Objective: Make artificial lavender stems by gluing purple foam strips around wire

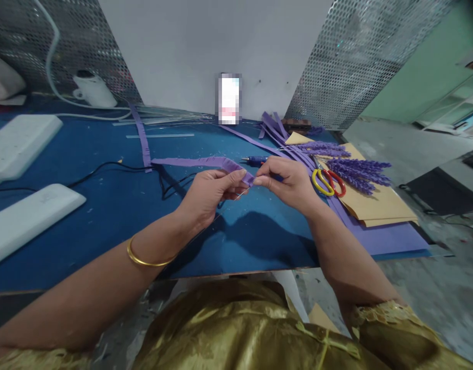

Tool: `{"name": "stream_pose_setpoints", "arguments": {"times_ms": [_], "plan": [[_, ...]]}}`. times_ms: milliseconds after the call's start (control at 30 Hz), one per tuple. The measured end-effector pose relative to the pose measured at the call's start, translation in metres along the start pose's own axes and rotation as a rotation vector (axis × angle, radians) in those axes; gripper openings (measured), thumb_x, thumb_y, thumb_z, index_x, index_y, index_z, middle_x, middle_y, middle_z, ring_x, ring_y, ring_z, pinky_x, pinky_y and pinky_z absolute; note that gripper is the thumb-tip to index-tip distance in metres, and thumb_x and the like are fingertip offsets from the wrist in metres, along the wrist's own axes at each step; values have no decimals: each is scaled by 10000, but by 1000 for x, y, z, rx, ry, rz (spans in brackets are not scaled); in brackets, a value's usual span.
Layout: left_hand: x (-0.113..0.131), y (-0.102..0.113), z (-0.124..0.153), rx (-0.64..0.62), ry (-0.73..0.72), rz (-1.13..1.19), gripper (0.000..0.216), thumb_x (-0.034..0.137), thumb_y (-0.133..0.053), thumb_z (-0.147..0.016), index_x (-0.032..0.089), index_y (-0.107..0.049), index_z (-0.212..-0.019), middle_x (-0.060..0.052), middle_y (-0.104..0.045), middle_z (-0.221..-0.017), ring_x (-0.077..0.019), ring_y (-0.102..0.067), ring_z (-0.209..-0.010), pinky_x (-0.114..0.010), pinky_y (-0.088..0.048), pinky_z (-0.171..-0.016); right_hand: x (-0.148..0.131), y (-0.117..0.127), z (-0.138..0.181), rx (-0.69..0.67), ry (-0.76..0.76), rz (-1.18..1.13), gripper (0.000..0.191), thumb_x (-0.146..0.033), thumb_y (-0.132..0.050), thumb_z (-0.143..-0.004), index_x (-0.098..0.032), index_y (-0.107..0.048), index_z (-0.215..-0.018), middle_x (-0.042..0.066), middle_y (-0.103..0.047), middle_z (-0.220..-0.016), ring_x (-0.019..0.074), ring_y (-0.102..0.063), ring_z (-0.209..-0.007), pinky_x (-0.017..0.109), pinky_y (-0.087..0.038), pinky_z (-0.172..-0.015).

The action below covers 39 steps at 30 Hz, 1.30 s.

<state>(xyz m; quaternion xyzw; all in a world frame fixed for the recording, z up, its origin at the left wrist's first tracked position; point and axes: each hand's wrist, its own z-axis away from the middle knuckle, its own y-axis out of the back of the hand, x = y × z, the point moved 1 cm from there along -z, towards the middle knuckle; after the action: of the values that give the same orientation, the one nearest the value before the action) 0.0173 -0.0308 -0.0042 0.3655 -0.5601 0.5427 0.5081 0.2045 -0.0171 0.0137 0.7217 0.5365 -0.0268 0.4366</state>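
A long purple paper strip [190, 162] with fringe-like cuts runs from the left of the table up to my hands. My left hand [211, 192] is closed on the strip, thumb on top, and a thin wire [236, 198] passes beneath its fingers. At the strip's right end, my right hand [284, 182] pinches the tip between thumb and fingers. Just behind the right hand lies a dark blue pen-like tool [253, 161] with a metal tip, partly hidden. Another purple strip [141, 136] hangs over the table at the far left end.
Right of my hands lie scissors [323, 182] with yellow and red handles, purple flower sprigs [361, 172], tan paper [382, 208] and purple sheets [398, 238]. A phone [229, 97] leans at the back. White boxes [36, 216] and a black cord [101, 167] occupy the left.
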Motion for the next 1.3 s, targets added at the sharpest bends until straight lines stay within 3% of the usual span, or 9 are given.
{"name": "stream_pose_setpoints", "arguments": {"times_ms": [333, 500, 733, 1300], "plan": [[-2, -2, 0, 41, -64, -63, 284, 430, -841, -661, 165, -740, -649, -65, -718, -647, -157, -632, -613, -283, -492, -628, 1, -6, 1, -45, -46, 30, 455, -557, -618, -892, -175, -551, -654, -12, -503, -609, 115, -431, -584, 270, -302, -560], [3, -2, 0, 27, -29, -35, 284, 437, -816, -669, 168, -731, -633, -59, -714, -662, -165, -652, -660, -281, -498, -660, 2, -8, 2, -3, -179, -5, 475, -581, -614, -881, -175, -539, -646, -26, -477, -567, 104, -387, -544, 263, -279, -532], [4, -5, 4, -20, -90, -108, 179, 237, -811, -611, 164, -761, -766, -29, -714, -740, -142, -605, -700, -262, -469, -684, -1, -12, 4, 25, -317, -42, 416, -510, -634, -883, -184, -546, -640, -31, -459, -532, 107, -400, -521, 254, -281, -509], [-1, -8, 3, 79, -161, -148, 221, 192, -791, -578, 147, -709, -778, -19, -706, -774, -155, -615, -751, -262, -468, -700, -8, -21, 6, 22, -358, -57, 347, -389, -650, -876, -188, -525, -622, -35, -471, -512, 98, -415, -499, 242, -289, -488]]}}
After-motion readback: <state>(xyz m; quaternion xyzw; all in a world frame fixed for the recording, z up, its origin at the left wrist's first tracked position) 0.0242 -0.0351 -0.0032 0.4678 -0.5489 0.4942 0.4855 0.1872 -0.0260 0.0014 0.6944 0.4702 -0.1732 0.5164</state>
